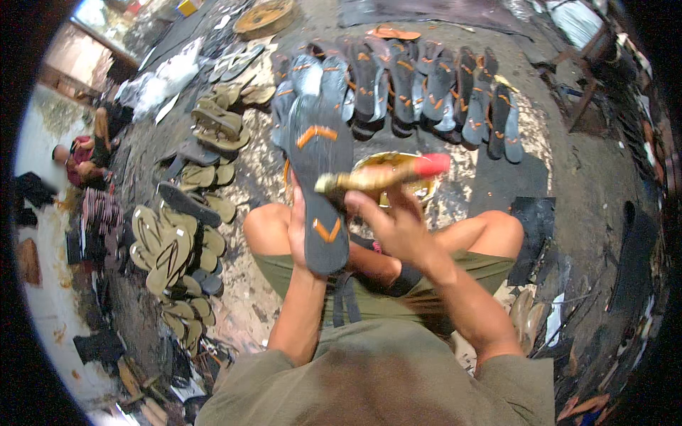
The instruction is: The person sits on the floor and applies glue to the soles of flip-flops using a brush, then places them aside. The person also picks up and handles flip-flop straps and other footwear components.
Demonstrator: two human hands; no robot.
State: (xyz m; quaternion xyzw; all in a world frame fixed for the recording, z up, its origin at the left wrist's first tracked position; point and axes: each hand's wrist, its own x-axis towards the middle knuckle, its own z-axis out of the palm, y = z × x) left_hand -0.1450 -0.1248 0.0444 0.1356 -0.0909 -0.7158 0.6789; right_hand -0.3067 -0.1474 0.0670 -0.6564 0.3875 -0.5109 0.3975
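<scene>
My left hand (298, 231) grips a long dark grey sandal sole (321, 153) along its left edge and holds it up in front of my lap. Orange strap pieces form a V near each end of the sole's face. In my right hand (401, 227) is a brush (376, 176) with a red-ended handle, smeared by motion. Its pale yellowish tip lies over the sole's right edge; whether it touches cannot be told. Behind the brush stands a round tub (426, 190) with yellowish stuff on its rim, partly hidden by the brush and hand.
Rows of dark soles with orange strap pieces (403, 78) lie ahead of my crossed legs. Piles of olive sandals (170, 252) line the left side. Dark sheet pieces (508, 177) lie at the right. A round wooden block (264, 18) sits far ahead; another person (82, 160) is at far left.
</scene>
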